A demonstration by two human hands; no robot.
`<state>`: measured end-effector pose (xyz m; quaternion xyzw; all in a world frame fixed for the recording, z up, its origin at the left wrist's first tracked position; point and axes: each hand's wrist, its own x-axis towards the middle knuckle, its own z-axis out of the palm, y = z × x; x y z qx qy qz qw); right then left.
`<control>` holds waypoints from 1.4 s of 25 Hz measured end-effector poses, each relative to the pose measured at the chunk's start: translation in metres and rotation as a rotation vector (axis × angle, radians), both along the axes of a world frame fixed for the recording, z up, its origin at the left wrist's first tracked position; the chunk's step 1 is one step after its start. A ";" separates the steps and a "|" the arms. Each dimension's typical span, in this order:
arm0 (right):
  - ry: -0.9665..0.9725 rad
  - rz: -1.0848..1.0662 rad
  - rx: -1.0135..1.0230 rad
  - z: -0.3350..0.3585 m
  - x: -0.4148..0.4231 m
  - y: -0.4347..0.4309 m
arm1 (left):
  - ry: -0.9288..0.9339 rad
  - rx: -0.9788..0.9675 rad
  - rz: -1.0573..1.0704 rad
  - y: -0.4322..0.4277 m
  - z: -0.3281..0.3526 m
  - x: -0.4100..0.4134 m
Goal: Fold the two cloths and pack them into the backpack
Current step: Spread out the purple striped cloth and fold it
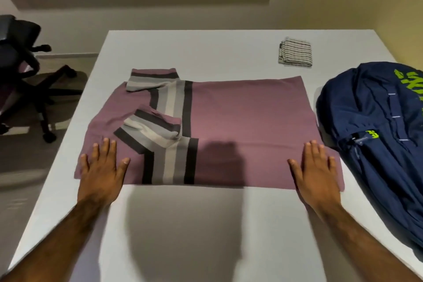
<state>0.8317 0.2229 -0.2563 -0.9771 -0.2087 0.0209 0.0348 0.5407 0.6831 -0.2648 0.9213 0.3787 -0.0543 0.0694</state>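
A mauve shirt (240,117) with grey, white and black stripes lies flat across the white table (183,224), its striped sleeves folded inward at the left. My left hand (101,170) rests palm down, fingers spread, on the shirt's near left corner. My right hand (317,171) presses flat on the near right corner. A small striped cloth (295,52) sits folded at the far right of the table. The navy backpack (377,139) with green lettering lies on its side at the right edge, just beyond my right hand.
A black office chair (25,71) stands on the floor to the left of the table. Walls close off the far side and the right. Bare white tabletop stretches between me and the shirt.
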 end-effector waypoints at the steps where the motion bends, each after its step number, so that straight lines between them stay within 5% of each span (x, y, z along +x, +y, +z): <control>1: -0.049 -0.005 0.036 0.008 0.000 0.010 | -0.008 0.016 0.049 0.002 0.007 0.000; 4: -0.127 0.206 0.149 0.027 -0.012 0.077 | -0.072 0.033 0.082 0.010 0.032 0.013; 8: 0.061 0.531 0.236 0.038 -0.035 0.207 | -0.286 -0.068 -0.018 0.030 0.056 0.050; 14: 0.227 0.543 0.202 0.054 -0.045 0.334 | -0.373 -0.156 -0.111 0.070 0.061 0.117; 21: 0.286 0.379 -0.100 0.056 -0.051 0.376 | 0.074 0.297 -0.540 0.102 0.046 0.154; 26: 0.393 0.328 -0.018 0.063 -0.054 0.381 | -0.070 -0.093 -0.412 0.102 0.055 0.160; 29: 0.333 0.367 0.009 0.064 -0.059 0.376 | -0.026 -0.069 -0.377 0.103 0.064 0.159; 35: 0.017 0.549 0.145 0.056 -0.071 0.344 | -0.450 -0.147 -0.420 0.098 0.082 0.099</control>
